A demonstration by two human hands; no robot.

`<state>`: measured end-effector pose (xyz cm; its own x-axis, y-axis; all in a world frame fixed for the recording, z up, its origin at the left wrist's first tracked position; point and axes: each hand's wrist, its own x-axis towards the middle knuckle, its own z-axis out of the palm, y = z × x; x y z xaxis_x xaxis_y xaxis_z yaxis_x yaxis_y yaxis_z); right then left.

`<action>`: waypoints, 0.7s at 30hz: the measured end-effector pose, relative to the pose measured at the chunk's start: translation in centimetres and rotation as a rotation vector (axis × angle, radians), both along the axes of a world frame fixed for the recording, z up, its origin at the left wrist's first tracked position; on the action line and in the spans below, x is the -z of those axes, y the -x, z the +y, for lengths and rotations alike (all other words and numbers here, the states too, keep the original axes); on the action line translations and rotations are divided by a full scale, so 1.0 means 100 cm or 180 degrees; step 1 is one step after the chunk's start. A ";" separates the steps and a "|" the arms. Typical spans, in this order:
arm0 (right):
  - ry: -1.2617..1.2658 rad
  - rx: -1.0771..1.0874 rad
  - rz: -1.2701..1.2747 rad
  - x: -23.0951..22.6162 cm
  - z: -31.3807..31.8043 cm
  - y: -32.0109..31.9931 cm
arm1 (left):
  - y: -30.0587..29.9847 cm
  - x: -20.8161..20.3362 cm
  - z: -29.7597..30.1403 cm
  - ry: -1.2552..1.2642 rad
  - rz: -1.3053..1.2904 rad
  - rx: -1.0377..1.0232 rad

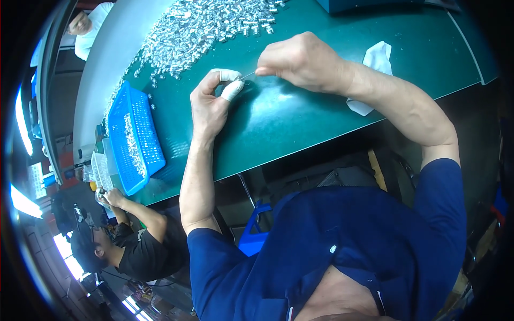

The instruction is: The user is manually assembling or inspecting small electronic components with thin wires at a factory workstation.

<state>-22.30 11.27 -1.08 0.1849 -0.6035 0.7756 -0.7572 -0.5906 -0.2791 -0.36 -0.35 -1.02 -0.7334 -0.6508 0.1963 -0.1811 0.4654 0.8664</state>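
Note:
My left hand [210, 102], with white coverings on its thumb and index finger, is closed in a pinch above the green table [305, 117]. Between those fingertips is a small metal part [240, 79], mostly hidden. To its right, my right hand [301, 60] is bare and curled round a thin metal pick [248, 76]. The pick's tip reaches the part at my left fingertips; whether it is inside the part I cannot tell. Beyond my hands lies a large heap of small shiny metal parts [198, 35].
A blue plastic basket [154, 134] with similar metal parts stands on the left. A crumpled white cloth [379, 58] lies beneath my right forearm. At the far edge is a dark blue box [348, 5]. A co-worker [155, 249] sits at the lower left; another person [93, 29] is farther off.

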 end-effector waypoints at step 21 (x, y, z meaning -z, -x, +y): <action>-0.3156 -0.0096 -0.2137 -0.020 0.011 0.004 | 0.002 -0.008 0.002 0.1842 -0.0030 -0.0126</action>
